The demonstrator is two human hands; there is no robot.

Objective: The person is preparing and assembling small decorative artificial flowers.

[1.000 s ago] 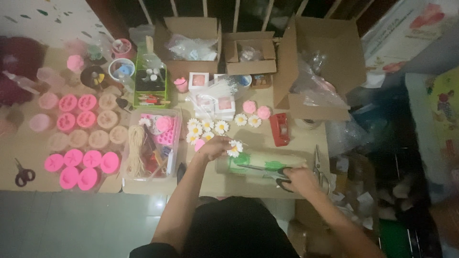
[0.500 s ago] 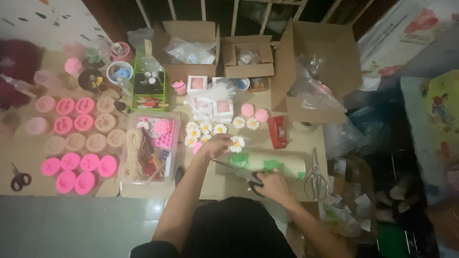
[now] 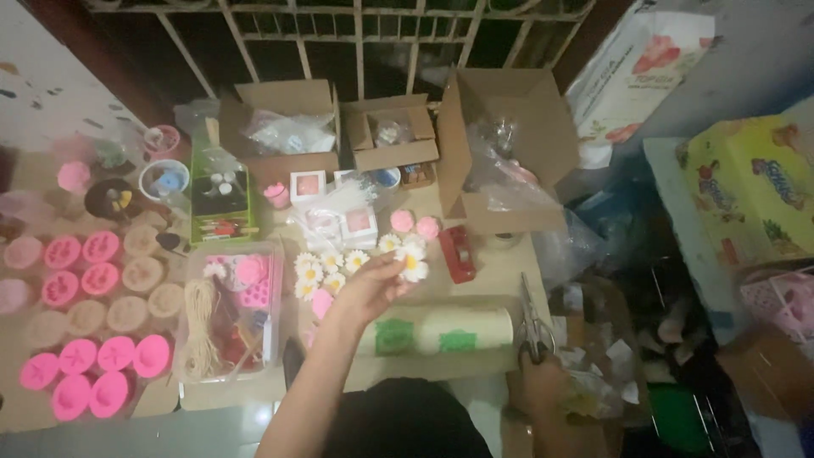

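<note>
Left hand (image 3: 373,287) pinches a white daisy with a yellow centre (image 3: 413,259), lifted clear of the counter (image 3: 492,271) and turned up toward us, likely so the face of the flower can be checked. More daisies (image 3: 326,267) lie in a loose cluster just left of it, kept within reach. Right hand (image 3: 543,382) rests low at the counter's near right edge, closed over the handles of a pair of scissors (image 3: 532,322) whose blades point away from us; we judge them held ready rather than cutting.

Packages and labels, by place:
- Cream paper roll (image 3: 441,329) lies across the near counter, two green square labels on its side.
- Three open brown cardboard boxes (image 3: 500,144) stand along the back edge, flaps up, clear plastic bags inside.
- Small white boxes with pink square windows (image 3: 356,222) sit centre, near the daisies.
- Red rectangular item (image 3: 459,253) lies right of the flowers; kind unclear.
- Clear plastic tub (image 3: 227,318) holds twine and pink pieces.
- Round pink moulds (image 3: 93,377) lie in rows at far left.
- Yellow-green printed carton (image 3: 750,187) stands off to the right.
</note>
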